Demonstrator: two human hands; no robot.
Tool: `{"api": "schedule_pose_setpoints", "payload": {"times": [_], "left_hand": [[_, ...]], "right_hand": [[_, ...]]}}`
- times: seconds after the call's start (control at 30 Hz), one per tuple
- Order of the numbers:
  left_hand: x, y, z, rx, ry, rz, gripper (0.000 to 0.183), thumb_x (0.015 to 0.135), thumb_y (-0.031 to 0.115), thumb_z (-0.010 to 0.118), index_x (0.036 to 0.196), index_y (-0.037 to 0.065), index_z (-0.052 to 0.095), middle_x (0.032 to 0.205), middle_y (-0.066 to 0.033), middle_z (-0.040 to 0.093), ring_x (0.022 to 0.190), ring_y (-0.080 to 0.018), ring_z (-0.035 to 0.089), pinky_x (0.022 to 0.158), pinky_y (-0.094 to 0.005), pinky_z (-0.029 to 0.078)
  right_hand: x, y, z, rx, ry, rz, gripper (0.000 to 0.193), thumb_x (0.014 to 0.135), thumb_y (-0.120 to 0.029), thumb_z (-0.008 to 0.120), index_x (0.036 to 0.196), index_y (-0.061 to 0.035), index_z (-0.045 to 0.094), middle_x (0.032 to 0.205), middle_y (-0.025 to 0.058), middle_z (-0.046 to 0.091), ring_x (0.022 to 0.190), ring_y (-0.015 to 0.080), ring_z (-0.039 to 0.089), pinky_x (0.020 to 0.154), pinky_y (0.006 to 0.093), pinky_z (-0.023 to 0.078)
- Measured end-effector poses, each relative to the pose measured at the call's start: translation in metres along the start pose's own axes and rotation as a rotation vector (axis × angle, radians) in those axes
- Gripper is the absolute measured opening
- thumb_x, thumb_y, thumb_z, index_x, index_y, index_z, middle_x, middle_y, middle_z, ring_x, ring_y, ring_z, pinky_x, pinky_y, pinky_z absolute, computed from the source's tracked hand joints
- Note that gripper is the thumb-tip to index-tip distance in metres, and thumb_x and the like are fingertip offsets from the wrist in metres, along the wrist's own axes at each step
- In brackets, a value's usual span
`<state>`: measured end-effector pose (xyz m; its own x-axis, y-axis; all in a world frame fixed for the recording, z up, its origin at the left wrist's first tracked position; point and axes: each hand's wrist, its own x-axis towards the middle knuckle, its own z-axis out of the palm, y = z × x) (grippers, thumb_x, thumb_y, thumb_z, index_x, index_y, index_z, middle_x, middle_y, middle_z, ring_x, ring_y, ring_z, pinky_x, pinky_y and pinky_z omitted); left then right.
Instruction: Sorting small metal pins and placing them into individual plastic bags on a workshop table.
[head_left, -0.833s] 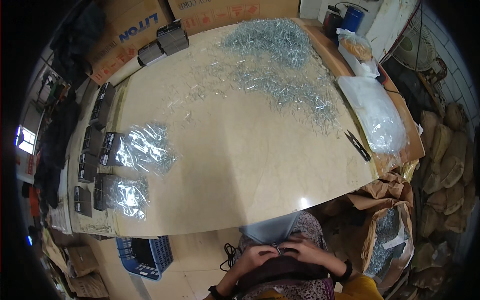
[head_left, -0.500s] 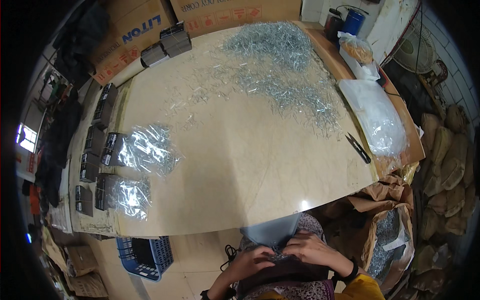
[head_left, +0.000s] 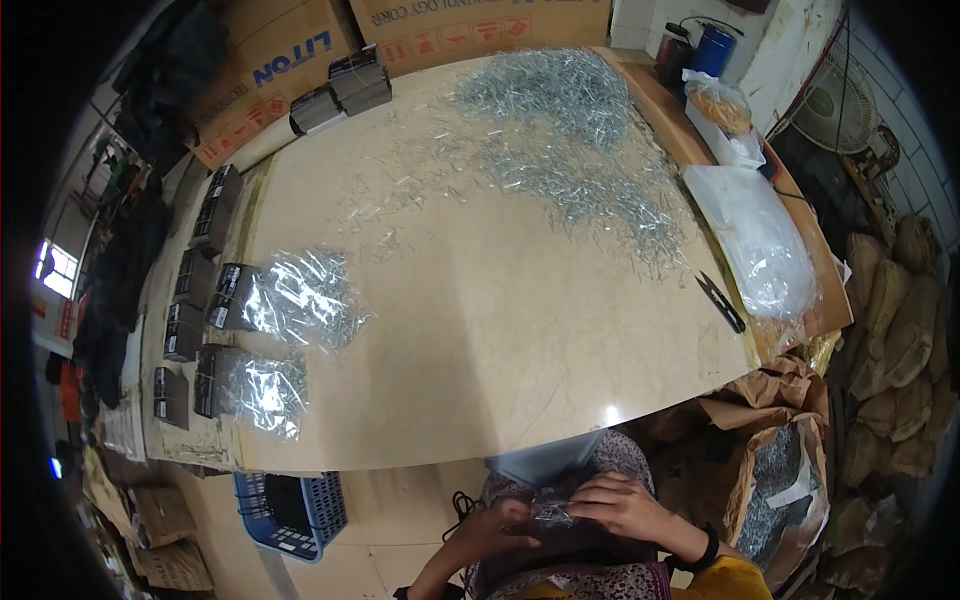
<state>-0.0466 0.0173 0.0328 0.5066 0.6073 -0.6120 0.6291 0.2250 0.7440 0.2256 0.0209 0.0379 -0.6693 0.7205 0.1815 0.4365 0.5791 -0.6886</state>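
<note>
So from where I'm standing, the action's all down at the lap, below the near edge of the cream-coloured smooth tabletop (head_left: 430, 340). There's a small, shiny, clear plastic packet (head_left: 550, 510) between the two hands, just in front of a grey-blue flat-sided tray (head_left: 540, 463). The right hand (head_left: 625, 507) looks to have its fingers closed on the packet's right side. The left hand (head_left: 498, 530) is just beside the other end, but it's blurred and I can't tell whether those fingers grip anything.

My two cents: a light, steady pinch on the right, small moves on the left, since thin film probably slips and creases easily. I'd work it close to the tray, so anything loose would likely land there. If there are bits inside like the big heap of thin silvery metal pieces (head_left: 550, 95) at the far side, they could poke through, so no hard squeezing imo. The black pointed snips (head_left: 720, 303) lie well apart, over on the tabletop's right
</note>
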Motion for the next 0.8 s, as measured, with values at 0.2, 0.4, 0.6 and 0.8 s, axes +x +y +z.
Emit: {"api": "schedule_pose_setpoints", "payload": {"times": [0.2,0.4,0.6,0.8], "left_hand": [[0.002,0.056,-0.021,-0.258,0.244,0.424,0.060,0.080,0.020,0.080,0.132,0.004,0.053,0.124,-0.0134,0.063,0.111,-0.0222,0.063,0.092,-0.0328,0.052],[0.029,0.085,-0.076,-0.211,0.396,0.541,0.037,0.081,0.004,0.075,0.117,0.005,0.066,0.111,-0.0112,0.071,0.099,-0.0182,0.068,0.087,-0.0300,0.053],[0.059,0.069,-0.104,-0.336,0.613,0.608,0.035,0.082,0.000,0.073,0.116,-0.001,0.064,0.117,-0.0103,0.069,0.105,-0.0156,0.065,0.091,-0.0287,0.052],[0.055,0.072,-0.100,-0.349,0.656,0.602,0.038,0.081,-0.002,0.073,0.118,-0.001,0.064,0.117,-0.0113,0.068,0.106,-0.0150,0.064,0.093,-0.0285,0.051]], "right_hand": [[0.045,-0.021,-0.041,-0.118,0.276,-0.143,0.037,0.068,-0.002,0.065,0.104,-0.0085,0.070,0.107,0.0060,0.064,0.094,0.0251,0.062,0.085,0.0379,0.050],[0.098,-0.017,-0.077,-0.127,0.388,-0.185,0.032,0.075,-0.003,0.064,0.106,-0.0073,0.069,0.109,0.0083,0.065,0.089,0.0279,0.061,0.081,0.0392,0.047],[0.126,-0.004,-0.091,-0.116,0.459,-0.011,0.021,0.081,0.001,0.064,0.101,-0.0056,0.067,0.103,0.0088,0.064,0.089,0.0294,0.057,0.081,0.0400,0.045],[0.102,-0.014,-0.077,0.157,0.382,0.152,0.014,0.083,-0.004,0.065,0.096,-0.0046,0.068,0.094,0.0103,0.065,0.085,0.0312,0.060,0.077,0.0389,0.048]]}}
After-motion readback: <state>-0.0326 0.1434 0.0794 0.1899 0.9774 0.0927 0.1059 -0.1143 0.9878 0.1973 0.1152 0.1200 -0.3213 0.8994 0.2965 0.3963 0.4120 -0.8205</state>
